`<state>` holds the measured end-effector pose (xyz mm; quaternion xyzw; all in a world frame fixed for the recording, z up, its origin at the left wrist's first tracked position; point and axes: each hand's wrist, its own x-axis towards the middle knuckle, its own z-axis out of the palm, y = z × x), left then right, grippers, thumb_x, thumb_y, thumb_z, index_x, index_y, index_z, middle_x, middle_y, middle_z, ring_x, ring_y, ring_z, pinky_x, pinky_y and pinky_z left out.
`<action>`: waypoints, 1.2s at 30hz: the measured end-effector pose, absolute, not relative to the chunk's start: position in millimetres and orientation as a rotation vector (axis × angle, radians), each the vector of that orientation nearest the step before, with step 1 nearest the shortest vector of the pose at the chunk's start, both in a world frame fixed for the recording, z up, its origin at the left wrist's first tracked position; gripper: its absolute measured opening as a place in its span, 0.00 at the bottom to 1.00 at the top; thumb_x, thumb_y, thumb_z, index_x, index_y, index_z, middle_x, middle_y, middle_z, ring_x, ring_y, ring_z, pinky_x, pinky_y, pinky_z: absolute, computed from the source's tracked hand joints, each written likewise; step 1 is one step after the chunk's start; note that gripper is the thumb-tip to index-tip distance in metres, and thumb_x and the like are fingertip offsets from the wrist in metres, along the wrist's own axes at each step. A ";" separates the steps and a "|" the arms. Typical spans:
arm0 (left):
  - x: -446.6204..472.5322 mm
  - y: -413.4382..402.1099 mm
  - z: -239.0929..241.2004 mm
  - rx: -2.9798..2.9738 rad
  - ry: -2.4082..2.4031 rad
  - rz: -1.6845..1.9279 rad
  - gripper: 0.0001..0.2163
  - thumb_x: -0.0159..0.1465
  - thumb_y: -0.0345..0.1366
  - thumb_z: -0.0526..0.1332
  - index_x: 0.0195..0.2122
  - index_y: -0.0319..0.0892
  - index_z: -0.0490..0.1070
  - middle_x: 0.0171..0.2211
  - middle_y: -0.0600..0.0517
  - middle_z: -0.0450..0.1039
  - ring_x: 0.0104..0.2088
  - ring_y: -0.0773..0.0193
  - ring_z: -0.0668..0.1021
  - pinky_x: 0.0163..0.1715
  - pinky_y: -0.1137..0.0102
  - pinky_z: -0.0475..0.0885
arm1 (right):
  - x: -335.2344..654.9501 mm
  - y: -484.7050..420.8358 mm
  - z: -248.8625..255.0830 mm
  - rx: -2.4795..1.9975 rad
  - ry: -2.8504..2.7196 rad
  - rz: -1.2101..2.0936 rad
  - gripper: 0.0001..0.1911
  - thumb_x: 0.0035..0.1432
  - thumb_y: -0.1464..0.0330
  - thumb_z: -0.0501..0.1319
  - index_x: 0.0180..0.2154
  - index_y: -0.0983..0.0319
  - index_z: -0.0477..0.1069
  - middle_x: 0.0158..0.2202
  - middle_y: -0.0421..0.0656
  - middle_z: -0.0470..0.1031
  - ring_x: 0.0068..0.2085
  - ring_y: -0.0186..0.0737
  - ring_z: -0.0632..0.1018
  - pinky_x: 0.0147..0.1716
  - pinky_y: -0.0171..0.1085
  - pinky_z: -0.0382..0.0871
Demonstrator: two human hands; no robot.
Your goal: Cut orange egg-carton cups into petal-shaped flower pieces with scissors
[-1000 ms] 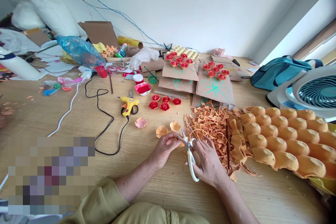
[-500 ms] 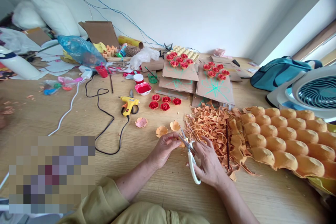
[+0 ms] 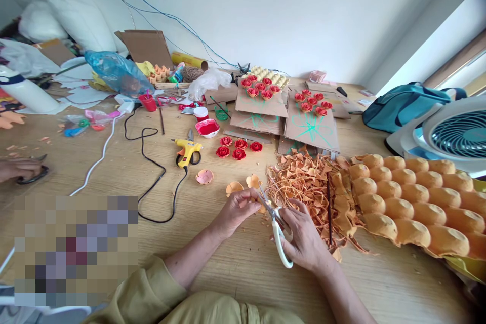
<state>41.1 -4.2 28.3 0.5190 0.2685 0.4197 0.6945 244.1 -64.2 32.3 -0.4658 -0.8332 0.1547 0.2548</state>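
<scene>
My left hand (image 3: 236, 211) pinches an orange egg-carton cup (image 3: 264, 206), which is mostly hidden behind the fingers and blades. White-handled scissors (image 3: 280, 243) are in my right hand (image 3: 304, 235), their blades pointing up and left against the cup. Just beyond my left hand lie two cut orange cups, one partly covered (image 3: 234, 188) and one petal-shaped (image 3: 253, 180). A pinkish cup (image 3: 205, 177) sits further left. To the right of the scissors spreads a heap of orange carton scraps (image 3: 304, 185).
A yellow glue gun (image 3: 187, 152) with a black cord lies left of several red paper roses (image 3: 239, 154). Behind are a dish of red paint (image 3: 207, 127) and cardboard pieces (image 3: 311, 126) with more roses. Egg trays (image 3: 413, 202) and a fan (image 3: 455, 126) stand right. Another person's hand (image 3: 18, 168) holds dark-handled scissors (image 3: 34, 176).
At the far left, another person's hand with dark-handled scissors has come into view. My own hands, the cup and the white-handled scissors have barely shifted.
</scene>
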 end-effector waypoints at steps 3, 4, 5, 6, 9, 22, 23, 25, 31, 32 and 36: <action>38.8 -2.1 31.1 1.222 0.586 0.928 0.06 0.62 0.36 0.64 0.34 0.40 0.77 0.33 0.52 0.75 0.39 0.63 0.74 0.45 0.68 0.66 | 244.5 -64.1 33.0 -1.262 -2.265 0.394 0.12 0.61 0.65 0.57 0.30 0.58 0.54 0.26 0.34 0.62 0.28 0.36 0.67 0.51 0.48 0.58; 38.1 -1.3 31.4 1.247 0.588 0.928 0.06 0.62 0.36 0.63 0.34 0.40 0.77 0.33 0.52 0.75 0.38 0.63 0.74 0.45 0.69 0.66 | 244.6 -64.1 32.9 -1.260 -2.268 0.388 0.12 0.61 0.65 0.57 0.30 0.58 0.54 0.26 0.34 0.62 0.28 0.36 0.67 0.51 0.47 0.58; 37.4 -0.4 31.4 1.272 0.592 0.931 0.05 0.63 0.35 0.63 0.34 0.40 0.77 0.33 0.52 0.74 0.38 0.64 0.73 0.44 0.69 0.66 | 244.8 -64.0 32.8 -1.259 -2.272 0.385 0.12 0.61 0.65 0.57 0.30 0.58 0.54 0.26 0.34 0.62 0.28 0.36 0.67 0.51 0.47 0.58; 36.9 0.4 31.1 1.298 0.600 0.931 0.05 0.63 0.35 0.63 0.34 0.40 0.77 0.33 0.52 0.74 0.38 0.64 0.73 0.44 0.69 0.66 | 245.0 -63.9 32.7 -1.258 -2.277 0.383 0.12 0.61 0.65 0.57 0.30 0.58 0.54 0.26 0.34 0.62 0.27 0.36 0.67 0.51 0.47 0.58; 35.4 2.6 30.2 1.364 0.631 0.934 0.05 0.62 0.34 0.63 0.32 0.40 0.77 0.32 0.53 0.73 0.38 0.64 0.73 0.44 0.70 0.66 | 245.2 -64.2 32.9 -1.261 -2.289 0.374 0.11 0.62 0.65 0.56 0.30 0.58 0.55 0.26 0.34 0.62 0.27 0.35 0.67 0.51 0.47 0.58; 30.9 7.1 35.5 1.612 0.809 0.950 0.04 0.60 0.33 0.61 0.28 0.41 0.72 0.30 0.53 0.71 0.35 0.65 0.71 0.42 0.69 0.65 | 249.3 -60.8 27.3 -1.300 -2.288 0.403 0.12 0.65 0.65 0.56 0.29 0.57 0.55 0.24 0.34 0.61 0.25 0.36 0.65 0.48 0.44 0.62; 31.6 7.3 35.1 1.585 0.803 0.931 0.04 0.60 0.34 0.61 0.29 0.40 0.72 0.31 0.52 0.72 0.36 0.64 0.72 0.43 0.69 0.66 | 249.4 -59.9 25.8 -1.312 -2.265 0.405 0.12 0.64 0.66 0.56 0.29 0.57 0.55 0.24 0.34 0.61 0.25 0.36 0.64 0.47 0.43 0.62; 33.0 7.2 34.7 1.501 0.791 0.881 0.05 0.60 0.36 0.62 0.30 0.40 0.74 0.32 0.51 0.74 0.36 0.63 0.73 0.42 0.68 0.66 | 249.6 -58.5 22.4 -1.345 -2.211 0.407 0.13 0.64 0.67 0.56 0.28 0.57 0.54 0.23 0.34 0.60 0.25 0.36 0.63 0.44 0.41 0.63; 35.3 5.0 36.8 1.221 0.764 0.800 0.10 0.57 0.41 0.66 0.32 0.38 0.74 0.30 0.52 0.71 0.34 0.66 0.71 0.38 0.71 0.66 | 252.4 -58.6 16.7 -1.433 -2.031 0.557 0.16 0.65 0.63 0.56 0.26 0.58 0.56 0.24 0.37 0.61 0.30 0.38 0.64 0.34 0.38 0.63; 35.5 4.9 37.0 1.184 0.756 0.800 0.11 0.56 0.41 0.67 0.32 0.39 0.74 0.30 0.53 0.71 0.33 0.66 0.70 0.37 0.71 0.66 | 252.8 -59.0 17.1 -1.435 -2.000 0.599 0.16 0.65 0.63 0.56 0.26 0.58 0.57 0.24 0.37 0.62 0.30 0.39 0.65 0.34 0.38 0.62; 36.2 5.7 35.2 1.109 0.730 0.800 0.14 0.53 0.41 0.71 0.34 0.39 0.71 0.28 0.56 0.67 0.29 0.70 0.67 0.32 0.74 0.63 | 252.7 -60.2 19.5 -1.429 -1.828 0.804 0.13 0.65 0.61 0.57 0.29 0.60 0.64 0.28 0.40 0.68 0.32 0.39 0.67 0.33 0.37 0.63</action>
